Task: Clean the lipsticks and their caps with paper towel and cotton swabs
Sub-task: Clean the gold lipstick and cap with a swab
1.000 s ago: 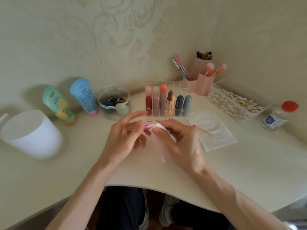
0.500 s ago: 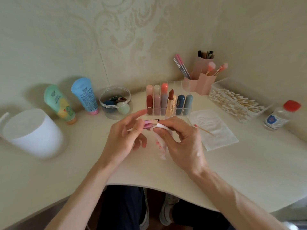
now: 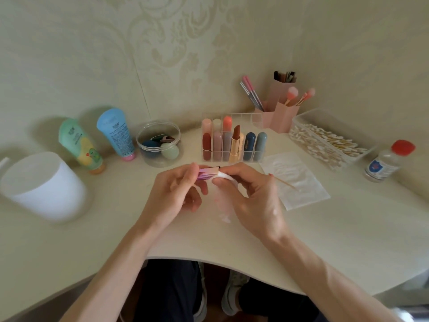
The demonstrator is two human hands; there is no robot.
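With my left hand (image 3: pixel 176 194) fingers I pinch the pink lipstick tube (image 3: pixel 208 173) level above the bench (image 3: pixel 348 228), steadying it so my right hand (image 3: pixel 251 196) can pinch paper towel (image 3: pixel 223 177) against its open end, probably wiping the rim.

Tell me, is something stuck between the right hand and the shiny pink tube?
Only the paper towel: the right hand presses it against the end of the pink tube, held by the left hand.

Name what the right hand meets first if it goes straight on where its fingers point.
The right hand, pinching a paper towel wad, points left at the pink-purple lipstick tube in the left hand; it would likely meet that tube first.
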